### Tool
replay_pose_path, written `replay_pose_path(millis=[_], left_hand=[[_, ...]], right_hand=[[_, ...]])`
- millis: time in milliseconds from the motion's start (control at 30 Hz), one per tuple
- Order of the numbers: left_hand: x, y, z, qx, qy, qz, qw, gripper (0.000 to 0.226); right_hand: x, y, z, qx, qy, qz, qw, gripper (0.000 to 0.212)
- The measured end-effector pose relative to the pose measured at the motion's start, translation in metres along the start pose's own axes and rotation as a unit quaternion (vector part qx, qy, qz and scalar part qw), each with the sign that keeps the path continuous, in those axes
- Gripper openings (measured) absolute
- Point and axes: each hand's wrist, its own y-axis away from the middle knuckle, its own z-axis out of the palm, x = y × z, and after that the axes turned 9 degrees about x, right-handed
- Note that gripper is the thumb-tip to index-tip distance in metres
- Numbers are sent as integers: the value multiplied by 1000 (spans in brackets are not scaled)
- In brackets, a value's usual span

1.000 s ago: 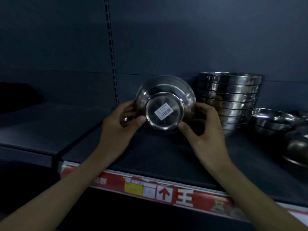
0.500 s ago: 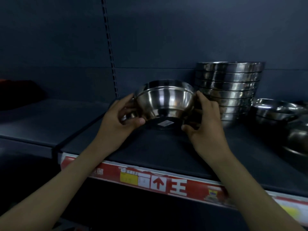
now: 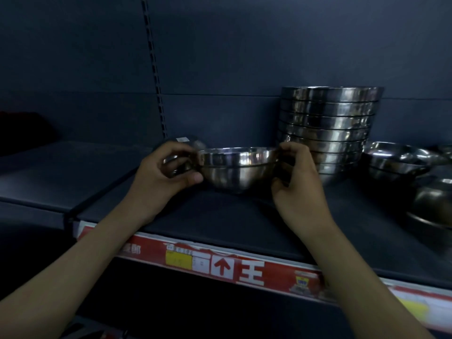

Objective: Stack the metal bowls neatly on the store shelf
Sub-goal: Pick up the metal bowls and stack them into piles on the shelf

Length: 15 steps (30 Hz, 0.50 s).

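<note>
Steel bowl (image 3: 238, 167), upright, sits just left of the tall stack of bowls (image 3: 327, 133), low over the dark shelf (image 3: 220, 216) — whether its base touches cannot be told. The left hand (image 3: 161, 177) grips the side away from the stack, fingers curled at the rim, thumb against the wall; the right hand (image 3: 298, 182) pinches the rim on the stack's side. Farther left of the stack, behind the left hand, an upturned bowl (image 3: 186, 140) shows a label. Right of the stack lie loose bowls (image 3: 396, 160).

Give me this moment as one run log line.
hands: left hand and right hand grip bowl | bowl: upright | place: shelf, left of tall stack
</note>
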Motion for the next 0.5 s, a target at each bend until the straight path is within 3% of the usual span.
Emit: replay_pose_path(millis=[233,500], left_hand=[[-6,-1,-3,-21,-4,-12,1000,39],[-11,-4,-7,-66,26,-55,996,58]], right_hand=[[1,0,0,17,7,21,1000,57],[-3,1,-3,4,-41,89,995,43]])
